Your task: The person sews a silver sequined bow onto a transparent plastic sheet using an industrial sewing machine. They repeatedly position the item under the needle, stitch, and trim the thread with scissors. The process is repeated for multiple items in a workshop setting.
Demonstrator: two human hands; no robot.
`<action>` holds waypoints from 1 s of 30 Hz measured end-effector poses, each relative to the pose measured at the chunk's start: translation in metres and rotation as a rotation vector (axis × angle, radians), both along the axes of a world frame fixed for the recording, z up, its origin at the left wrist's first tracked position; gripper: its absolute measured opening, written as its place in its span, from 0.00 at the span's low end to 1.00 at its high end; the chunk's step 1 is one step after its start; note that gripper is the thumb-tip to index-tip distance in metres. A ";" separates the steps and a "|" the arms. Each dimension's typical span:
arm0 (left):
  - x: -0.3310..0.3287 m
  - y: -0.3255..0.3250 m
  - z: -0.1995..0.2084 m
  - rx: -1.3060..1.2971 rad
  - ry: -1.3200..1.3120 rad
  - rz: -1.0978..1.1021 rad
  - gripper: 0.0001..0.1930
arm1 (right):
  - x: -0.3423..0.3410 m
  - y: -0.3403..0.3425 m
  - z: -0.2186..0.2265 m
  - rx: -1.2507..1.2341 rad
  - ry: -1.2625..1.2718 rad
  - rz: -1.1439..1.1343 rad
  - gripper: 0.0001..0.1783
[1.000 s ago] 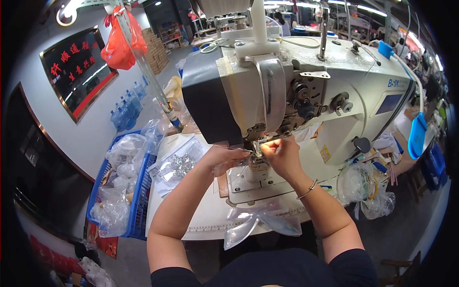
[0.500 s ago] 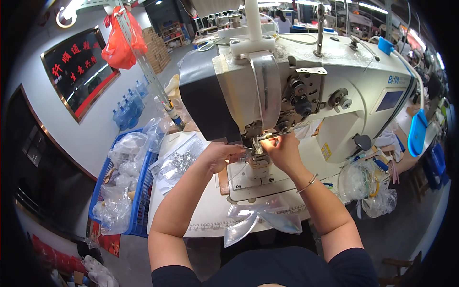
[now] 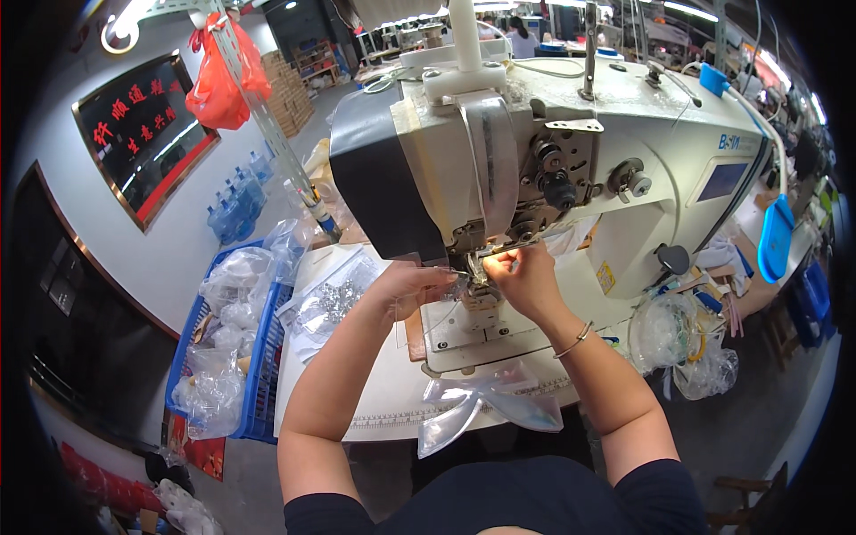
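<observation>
Both hands are at the needle area of a large white sewing machine [image 3: 646, 143]. To the left of the presser foot [image 3: 475, 267] is my left hand [image 3: 406, 287], its thumb and fingers closed on a piece of clear plastic sheet [image 3: 403, 328] that hangs below the palm. My right hand [image 3: 524, 275] is on the other side of the foot, fingertips pinched close against it. Whatever lies between those fingertips is too small to make out. On the table's front edge, shiny clear plastic pieces [image 3: 450, 423] overhang toward me.
Left on the white table [image 3: 374, 426] lies a clear bag of small shiny parts [image 3: 332, 301]. Beyond it stands a blue basket [image 3: 267, 357] of plastic bags. To the right are a clear plastic bundle [image 3: 664, 330] and a hanging blue paddle-shaped piece [image 3: 776, 239].
The view has shifted slightly. My hands stay at the presser foot in nearly the same pose, the right fingertips still pinched beside it.
</observation>
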State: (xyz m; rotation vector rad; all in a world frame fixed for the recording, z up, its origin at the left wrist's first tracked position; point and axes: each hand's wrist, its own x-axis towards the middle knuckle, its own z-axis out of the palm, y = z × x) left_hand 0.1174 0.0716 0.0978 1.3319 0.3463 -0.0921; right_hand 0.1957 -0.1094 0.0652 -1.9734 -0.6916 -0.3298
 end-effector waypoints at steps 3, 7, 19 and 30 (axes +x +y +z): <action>0.010 0.008 -0.012 -0.025 0.041 -0.028 0.15 | 0.004 0.000 -0.002 0.002 0.088 0.024 0.11; -0.002 0.004 -0.020 -0.088 -0.095 -0.151 0.20 | -0.014 -0.010 0.008 0.112 0.093 0.131 0.11; -0.106 -0.049 -0.101 -0.340 -0.362 0.027 0.25 | -0.019 -0.168 -0.138 -0.387 -0.136 0.000 0.17; -0.120 -0.074 -0.100 -0.208 -0.476 0.231 0.22 | -0.022 -0.165 -0.141 -0.304 -0.188 -0.114 0.06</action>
